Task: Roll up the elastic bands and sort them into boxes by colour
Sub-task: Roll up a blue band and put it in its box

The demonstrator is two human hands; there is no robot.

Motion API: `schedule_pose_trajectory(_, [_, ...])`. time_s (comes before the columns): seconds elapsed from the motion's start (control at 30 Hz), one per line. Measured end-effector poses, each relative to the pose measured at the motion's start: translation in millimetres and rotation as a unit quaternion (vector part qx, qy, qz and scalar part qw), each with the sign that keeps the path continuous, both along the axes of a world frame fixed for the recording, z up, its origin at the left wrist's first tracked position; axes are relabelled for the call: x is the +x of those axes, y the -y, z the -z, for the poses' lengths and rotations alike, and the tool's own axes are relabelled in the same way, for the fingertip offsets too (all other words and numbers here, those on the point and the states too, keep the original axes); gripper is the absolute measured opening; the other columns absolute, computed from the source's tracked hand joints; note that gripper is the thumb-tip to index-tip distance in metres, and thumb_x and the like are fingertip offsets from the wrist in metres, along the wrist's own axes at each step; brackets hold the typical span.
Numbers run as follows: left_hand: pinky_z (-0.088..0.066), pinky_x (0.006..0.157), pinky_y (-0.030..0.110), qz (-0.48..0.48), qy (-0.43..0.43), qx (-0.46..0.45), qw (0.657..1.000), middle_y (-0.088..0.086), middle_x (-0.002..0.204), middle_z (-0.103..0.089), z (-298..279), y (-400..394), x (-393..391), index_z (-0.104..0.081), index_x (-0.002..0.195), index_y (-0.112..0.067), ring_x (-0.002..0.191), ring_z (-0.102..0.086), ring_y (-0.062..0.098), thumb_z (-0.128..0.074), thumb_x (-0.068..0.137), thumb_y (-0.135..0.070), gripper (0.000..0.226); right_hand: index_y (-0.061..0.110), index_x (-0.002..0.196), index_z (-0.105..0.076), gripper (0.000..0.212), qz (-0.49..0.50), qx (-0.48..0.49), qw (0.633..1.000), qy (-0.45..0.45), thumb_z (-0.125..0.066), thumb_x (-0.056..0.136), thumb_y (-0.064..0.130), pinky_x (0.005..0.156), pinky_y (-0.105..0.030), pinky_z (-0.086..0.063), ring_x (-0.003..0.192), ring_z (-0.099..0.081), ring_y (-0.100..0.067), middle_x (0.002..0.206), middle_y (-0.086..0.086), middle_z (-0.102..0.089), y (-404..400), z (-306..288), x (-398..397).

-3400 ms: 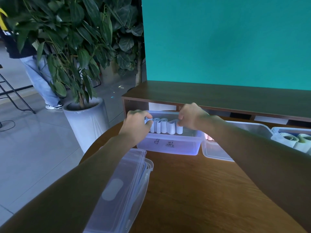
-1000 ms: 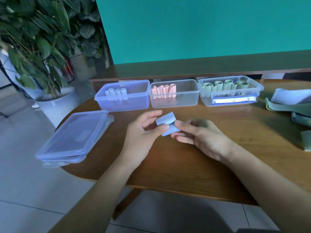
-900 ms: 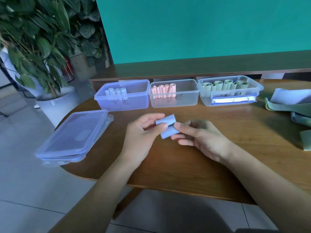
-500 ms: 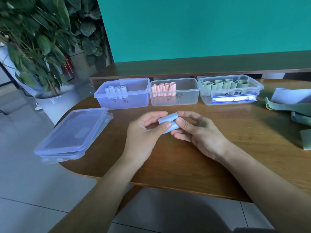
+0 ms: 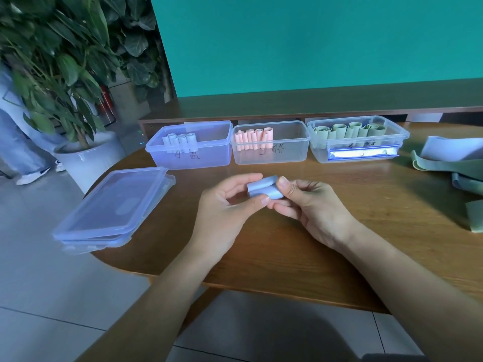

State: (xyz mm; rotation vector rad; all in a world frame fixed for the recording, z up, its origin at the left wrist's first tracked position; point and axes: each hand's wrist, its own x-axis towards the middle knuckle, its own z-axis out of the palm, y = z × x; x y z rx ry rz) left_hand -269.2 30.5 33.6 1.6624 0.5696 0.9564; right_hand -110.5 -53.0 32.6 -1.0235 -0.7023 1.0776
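Now rolled tighter than a moment ago, pinched in both grips — left hand (image 5: 224, 205), right hand (image 5: 308, 205) — blue band (image 5: 264, 190), probably light, soft, springy: best held across the coil.

Before me a flat teal wall (image 5: 313, 43) rises behind the brown wooden desk (image 5: 300, 246) with its rounded left edge. Pale grey floor tiles (image 5: 39, 283) lie below; a leafy green plant (image 5: 60, 61) in a white pot (image 5: 88, 158) stands off the desk's far-left corner.
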Motion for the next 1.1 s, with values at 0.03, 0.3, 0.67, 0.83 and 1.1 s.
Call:
schedule_pose_trajectory(0.03, [-0.055, 0.095, 0.033, -0.003, -0.001, 0.0, 1.0, -0.008, 0.11, -0.075, 0.7, -0.5, -0.2, -0.073, 0.114, -0.025, 0.11, -0.068, 0.013, -0.081, 0.082, -0.014, 0.034, -0.005, 0.107, -0.07, 0.044, -0.003, -0.004, 1.0, 0.005, -0.069, 0.082, 0.031, 0.067, -0.018, -0.059, 0.083, -0.076, -0.02, 0.099, -0.025, -0.074, 0.7, -0.9, -0.6])
schedule_pose_trajectory(0.3, [-0.056, 0.093, 0.033, -0.019, -0.029, 0.044, 0.998, -0.009, 0.1, -0.077, 3.0, -4.4, -3.4, -0.078, 0.104, -0.022, 0.1, -0.072, 0.013, -0.08, 0.082, -0.013, 0.024, 0.005, 0.106, -0.074, 0.039, -0.016, -0.035, 0.997, 0.069, -0.069, 0.085, 0.038, 0.062, -0.022, -0.059, 0.081, -0.076, -0.023, 0.097, -0.021, -0.074, 4.2, -5.5, -2.2])
schedule_pose_trajectory(0.67, [-0.055, 0.096, 0.035, 0.005, -0.02, 0.036, 0.999, -0.005, 0.107, -0.076, 1.4, -7.3, -7.4, -0.074, 0.115, -0.02, 0.104, -0.071, 0.014, -0.082, 0.08, -0.015, 0.036, -0.002, 0.106, -0.074, 0.032, -0.005, -0.027, 0.999, 0.028, -0.074, 0.082, 0.02, 0.069, -0.019, -0.059, 0.082, -0.074, -0.017, 0.096, -0.02, -0.076, 0.5, -5.0, 1.1])
schedule_pose_trajectory(0.83, [-0.06, 0.088, 0.042, 0.008, -0.007, 0.012, 1.0, -0.001, 0.105, -0.077, -1.2, -8.9, -10.1, -0.074, 0.115, -0.016, 0.095, -0.074, 0.021, -0.077, 0.085, -0.009, 0.03, -0.002, 0.108, -0.073, 0.034, -0.008, -0.01, 1.0, -0.002, -0.073, 0.082, 0.018, 0.071, -0.019, -0.06, 0.083, -0.074, -0.017, 0.099, -0.019, -0.076, -0.9, -4.9, 0.0])
schedule_pose_trajectory(1.1, [-0.061, 0.086, 0.04, 0.006, 0.004, -0.041, 0.999, 0.004, 0.102, -0.077, -14.9, -15.1, -21.9, -0.076, 0.11, -0.012, 0.096, -0.074, 0.022, -0.074, 0.089, -0.02, 0.023, 0.001, 0.111, -0.072, 0.035, 0.003, 0.021, 0.999, 0.045, -0.075, 0.078, 0.012, 0.076, -0.026, -0.062, 0.087, -0.075, -0.024, 0.104, -0.021, -0.075, -9.5, -13.6, -8.2])
